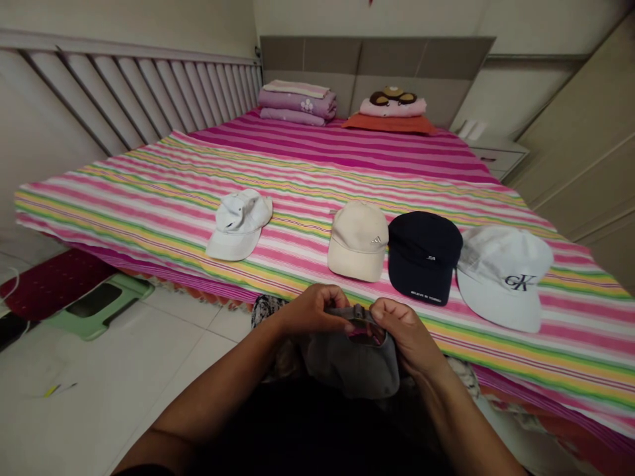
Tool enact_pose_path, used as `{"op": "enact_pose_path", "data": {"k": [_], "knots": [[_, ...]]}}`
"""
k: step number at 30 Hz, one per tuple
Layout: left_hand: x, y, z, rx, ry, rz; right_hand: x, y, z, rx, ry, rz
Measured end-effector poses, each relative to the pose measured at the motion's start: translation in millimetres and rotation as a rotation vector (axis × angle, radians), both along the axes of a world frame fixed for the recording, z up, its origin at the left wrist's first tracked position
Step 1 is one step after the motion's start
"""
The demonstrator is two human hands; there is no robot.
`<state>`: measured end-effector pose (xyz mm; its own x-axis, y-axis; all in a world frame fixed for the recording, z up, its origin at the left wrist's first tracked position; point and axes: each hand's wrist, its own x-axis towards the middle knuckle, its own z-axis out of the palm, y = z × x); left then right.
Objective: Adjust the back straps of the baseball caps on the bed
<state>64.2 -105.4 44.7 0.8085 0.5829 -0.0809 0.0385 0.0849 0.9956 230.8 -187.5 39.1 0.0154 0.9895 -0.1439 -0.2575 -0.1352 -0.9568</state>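
Observation:
A dark grey baseball cap is held low before my body, its back strap and buckle turned up. My left hand pinches the strap on one side of the buckle. On the other side, my right hand grips the strap end and the cap's edge, thumb on top. Beyond, on the bed, a beige cap, a navy cap and a white cap with dark letters sit in a row. Apart from them, further left, lies a crumpled white cap.
A striped sheet covers the bed. Folded purple bedding and a pink and orange pile lie by the headboard. A white railing lines the left side. A green stool stands on the floor at left.

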Motion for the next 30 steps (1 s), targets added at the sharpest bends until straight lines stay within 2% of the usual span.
{"op": "enact_pose_path", "data": {"k": [5, 9, 17, 23, 26, 30], "knots": [[1, -1, -3.2, -0.299, -0.168, 0.042, 2, -2, 0.0, 0.010, -0.040, -0.011], [5, -2, -2.9, -0.426, -0.280, 0.100, 2, -3, 0.6, 0.026, -0.049, -0.032], [4, 1, 4.3, -0.468, -0.253, 0.064, 2, -1, 3.1, 0.018, -0.018, -0.024], [1, 7, 10.9, -0.396, 0.043, -0.102, 3, 3, 8.2, -0.020, 0.074, 0.016], [1, 12, 13.3, -0.433, -0.003, -0.118, 11, 8, 12.7, -0.025, 0.043, 0.136], [1, 20, 16.1, -0.514, -0.158, -0.121, 26, 14, 17.7, -0.070, -0.120, 0.326]]}}
